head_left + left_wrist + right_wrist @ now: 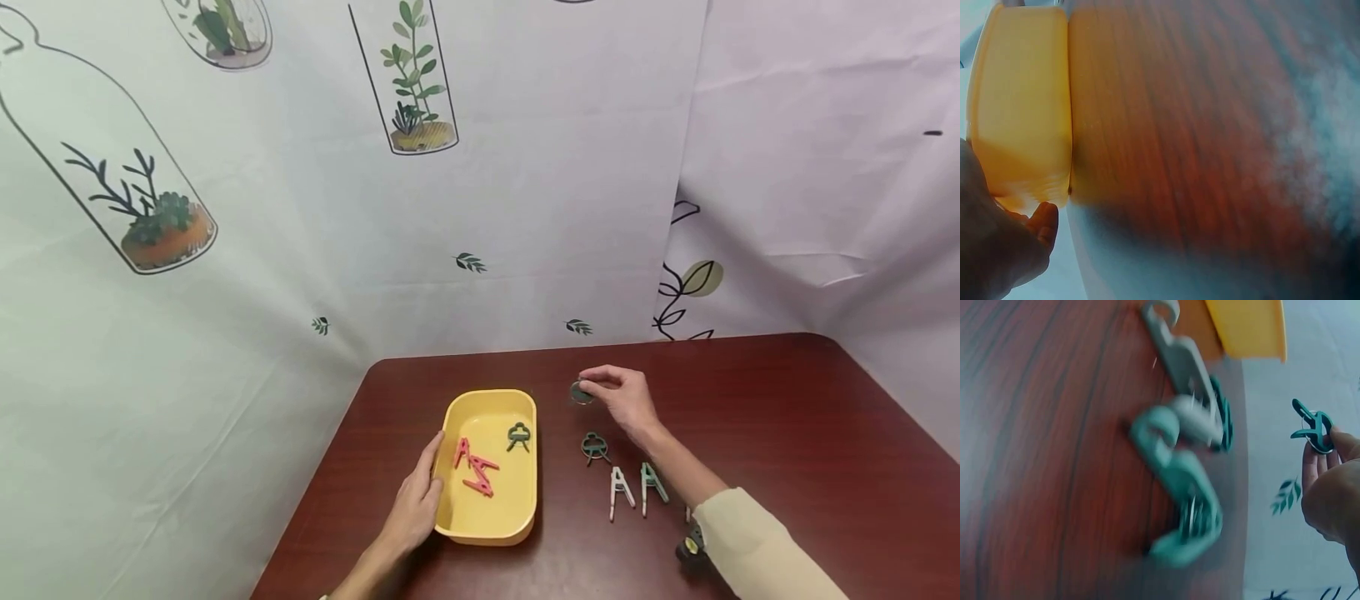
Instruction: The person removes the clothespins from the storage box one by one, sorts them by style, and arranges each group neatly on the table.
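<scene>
In the head view, I saw the right grip pinch a green clip right of the yellow tub. In the left wrist view, the left grip, unclenched against the tub, might have let it slide if bumped. In the right wrist view, that edge hold risked a drop.

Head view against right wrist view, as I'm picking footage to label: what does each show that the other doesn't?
Only the head view shows the left hand against the yellow tub, plus pink clips and a dark green clip inside.

Only the right wrist view makes out the prongs of the round green clip being held and the metal spring of the mint clip.

Both show the right hand holding that clip, the white clip, mint clip, tabletop, wall cloth and part of the tub.
</scene>
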Tool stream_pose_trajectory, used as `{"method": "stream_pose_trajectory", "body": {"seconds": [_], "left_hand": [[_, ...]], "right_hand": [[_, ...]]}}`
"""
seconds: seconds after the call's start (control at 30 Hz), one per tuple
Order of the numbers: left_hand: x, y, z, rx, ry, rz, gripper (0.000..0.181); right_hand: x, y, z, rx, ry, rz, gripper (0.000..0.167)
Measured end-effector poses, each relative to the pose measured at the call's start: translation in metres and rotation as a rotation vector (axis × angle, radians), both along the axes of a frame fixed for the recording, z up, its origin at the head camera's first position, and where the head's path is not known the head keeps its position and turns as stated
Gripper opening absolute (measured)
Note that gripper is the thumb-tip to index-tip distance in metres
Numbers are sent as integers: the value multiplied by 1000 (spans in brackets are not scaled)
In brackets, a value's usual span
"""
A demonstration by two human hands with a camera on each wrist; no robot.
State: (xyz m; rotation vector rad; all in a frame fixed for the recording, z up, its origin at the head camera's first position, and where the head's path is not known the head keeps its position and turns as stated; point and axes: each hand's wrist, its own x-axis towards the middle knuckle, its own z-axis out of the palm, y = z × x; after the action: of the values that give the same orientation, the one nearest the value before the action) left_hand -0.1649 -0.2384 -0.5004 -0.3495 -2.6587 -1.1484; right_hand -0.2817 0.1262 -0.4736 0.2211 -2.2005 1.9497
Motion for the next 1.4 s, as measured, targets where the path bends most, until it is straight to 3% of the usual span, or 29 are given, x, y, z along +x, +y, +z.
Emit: {"method": "stream_pose_trajectory", "body": {"seconds": [0.37,0.7,0.8,1.03,1.23,1.4], "left_hand": [[0,0,0,14,-4,-3,67],[-1,-1,-1,22,1,-10,68],[-1,-1,-1,25,3,-12,68],[0,-1,0,32,4,-15,68],[1,-1,0,35,3,-16,67],[1,0,0,36,-2,-16,67]], "right_hand": [[11,49,-12,184,-139,-8,29],[18,71,-25,223,-233,128,25],[19,74,-27,251,-223,133,22],[20,76,-26,420,-133,116,10],[24,77,-25,515,-39,106,9],[25,76,-27,560,-14,87,8]]}}
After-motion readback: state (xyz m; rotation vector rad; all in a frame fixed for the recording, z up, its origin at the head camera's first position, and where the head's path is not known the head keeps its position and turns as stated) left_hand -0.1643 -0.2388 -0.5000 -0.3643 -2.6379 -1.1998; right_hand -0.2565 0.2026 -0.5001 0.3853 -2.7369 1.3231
